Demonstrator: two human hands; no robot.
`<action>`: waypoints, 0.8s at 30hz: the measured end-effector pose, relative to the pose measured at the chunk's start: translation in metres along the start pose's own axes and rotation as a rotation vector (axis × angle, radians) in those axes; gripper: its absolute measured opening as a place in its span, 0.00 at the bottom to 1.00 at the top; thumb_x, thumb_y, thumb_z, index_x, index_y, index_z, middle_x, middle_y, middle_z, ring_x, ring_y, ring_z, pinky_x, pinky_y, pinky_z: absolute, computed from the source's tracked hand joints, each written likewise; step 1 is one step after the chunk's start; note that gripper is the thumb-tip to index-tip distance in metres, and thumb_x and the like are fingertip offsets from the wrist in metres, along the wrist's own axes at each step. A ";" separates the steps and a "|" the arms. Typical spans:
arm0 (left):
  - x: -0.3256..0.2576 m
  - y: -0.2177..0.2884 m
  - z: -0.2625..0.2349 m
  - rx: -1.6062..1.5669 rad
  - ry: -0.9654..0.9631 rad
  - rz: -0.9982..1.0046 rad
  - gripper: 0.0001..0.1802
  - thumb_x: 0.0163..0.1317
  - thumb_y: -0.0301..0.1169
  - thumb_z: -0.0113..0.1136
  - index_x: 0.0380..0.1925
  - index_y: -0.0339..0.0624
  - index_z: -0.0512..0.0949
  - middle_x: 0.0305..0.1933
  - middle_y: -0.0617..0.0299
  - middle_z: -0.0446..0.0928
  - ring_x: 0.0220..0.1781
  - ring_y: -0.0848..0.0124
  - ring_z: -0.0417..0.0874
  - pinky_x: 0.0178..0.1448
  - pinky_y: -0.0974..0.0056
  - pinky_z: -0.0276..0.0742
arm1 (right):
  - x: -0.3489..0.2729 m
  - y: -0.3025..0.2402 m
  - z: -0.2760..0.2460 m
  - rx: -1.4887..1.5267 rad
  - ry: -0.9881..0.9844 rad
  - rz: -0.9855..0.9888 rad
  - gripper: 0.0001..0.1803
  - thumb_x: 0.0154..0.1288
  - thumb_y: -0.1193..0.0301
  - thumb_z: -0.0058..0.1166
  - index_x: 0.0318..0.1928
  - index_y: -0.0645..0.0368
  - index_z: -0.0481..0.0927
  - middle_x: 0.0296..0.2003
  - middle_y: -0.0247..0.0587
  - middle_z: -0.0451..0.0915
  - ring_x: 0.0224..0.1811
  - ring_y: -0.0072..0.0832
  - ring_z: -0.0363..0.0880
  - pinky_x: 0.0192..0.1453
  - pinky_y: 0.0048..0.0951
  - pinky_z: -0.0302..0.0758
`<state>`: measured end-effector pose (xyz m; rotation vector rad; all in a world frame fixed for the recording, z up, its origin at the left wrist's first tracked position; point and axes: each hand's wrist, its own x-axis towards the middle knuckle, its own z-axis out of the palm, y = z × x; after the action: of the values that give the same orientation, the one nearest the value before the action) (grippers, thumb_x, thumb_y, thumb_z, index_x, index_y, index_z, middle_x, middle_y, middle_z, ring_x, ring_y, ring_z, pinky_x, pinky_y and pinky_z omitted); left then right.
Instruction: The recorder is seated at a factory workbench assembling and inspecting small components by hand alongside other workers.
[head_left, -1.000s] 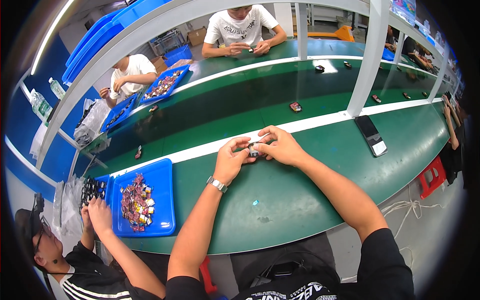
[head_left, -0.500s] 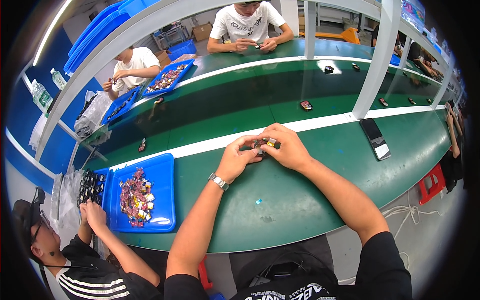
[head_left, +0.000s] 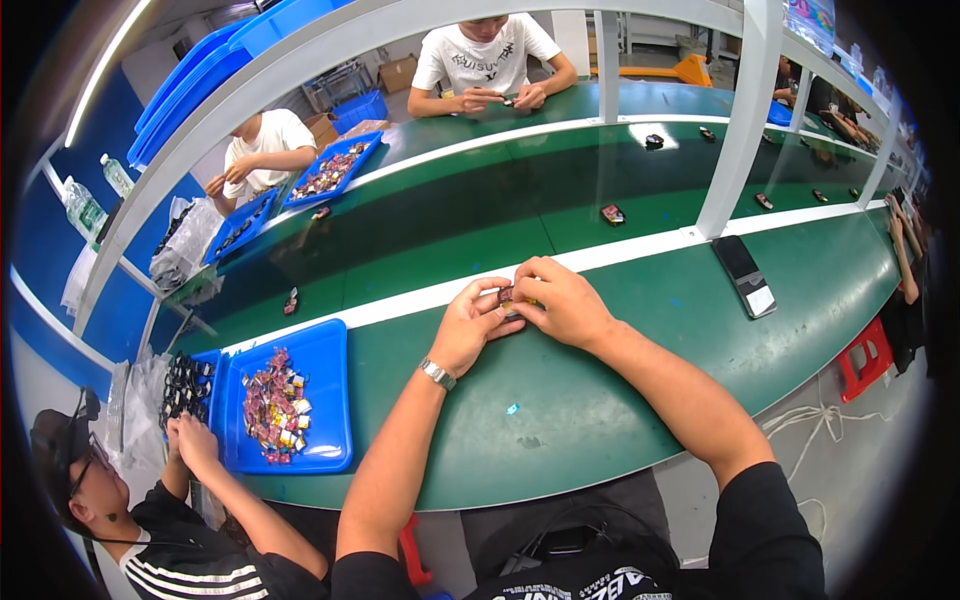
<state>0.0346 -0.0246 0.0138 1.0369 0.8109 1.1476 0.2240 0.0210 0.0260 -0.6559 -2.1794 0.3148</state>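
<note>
Green table (head_left: 600,425), tray (head_left: 333,400), phone (head_left: 743,275), post (head_left: 741,135)

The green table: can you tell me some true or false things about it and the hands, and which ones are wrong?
1. The left hand holds a small part. True.
2. The right hand is far from that part. False: the right hand is close against it.
3. A phone lies on the table. True.
4. The tray with the heap is red. False: the tray is blue and the heap lies inside.
</note>
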 end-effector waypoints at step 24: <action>0.001 -0.003 -0.003 0.025 -0.022 -0.006 0.22 0.64 0.17 0.51 0.59 0.35 0.65 0.58 0.52 0.74 0.57 0.66 0.79 0.64 0.56 0.78 | -0.003 0.006 -0.002 0.027 -0.125 0.015 0.03 0.57 0.73 0.62 0.33 0.53 0.82 0.48 0.36 0.73 0.54 0.36 0.72 0.56 0.37 0.73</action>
<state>0.0334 -0.0230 0.0096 1.0652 0.8124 1.1221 0.2297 0.0242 0.0229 -0.6534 -2.2856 0.4014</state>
